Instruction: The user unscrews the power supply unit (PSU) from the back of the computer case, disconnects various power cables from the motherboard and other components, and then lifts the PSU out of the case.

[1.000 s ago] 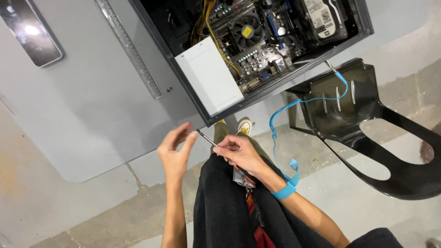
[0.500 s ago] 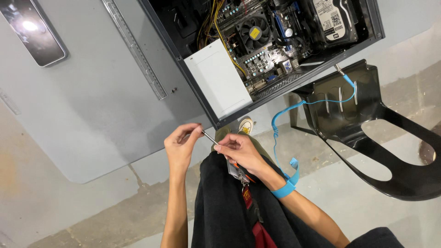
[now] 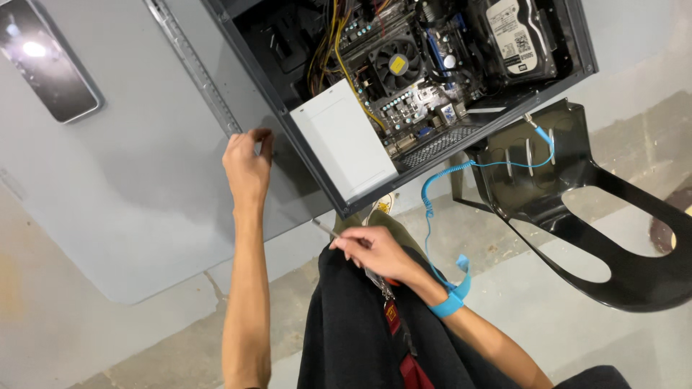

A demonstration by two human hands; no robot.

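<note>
Head view, looking down past the person's lap: the left hand [image 3: 247, 167] is stretched out over the grey counter [image 3: 108, 187], its fingers curled with the tips pressed onto the surface just beside the open computer case [image 3: 303, 137]. Whether that grip encloses anything small I cannot tell; the fingertips hide whatever may lie under them. The right hand [image 3: 375, 252] sits closer to the body, above the dark trousers [image 3: 353, 331], with thumb and fingers pinched together on a thin metal tool [image 3: 326, 229] whose silvery shaft pokes out towards the counter's edge. The tool's tip is free in the air, touching nothing.

A blue antistatic wrist strap [image 3: 448, 304] wraps the right wrist, and its coiled blue cord [image 3: 432, 187] runs up and across to a clip on the case near the black chair [image 3: 577, 209]. Inside the case show a cooling fan [image 3: 395, 63], a white power supply box [image 3: 344, 148] at the near side, yellow wiring [image 3: 333, 43] and a hard drive [image 3: 520, 37] at the far right. A long metal ruler [image 3: 193, 65] lies on the counter just beside the case, and a dark phone [image 3: 45, 65] rests well apart at the far left. A red lanyard [image 3: 395, 324] hangs over the trousers.
</note>
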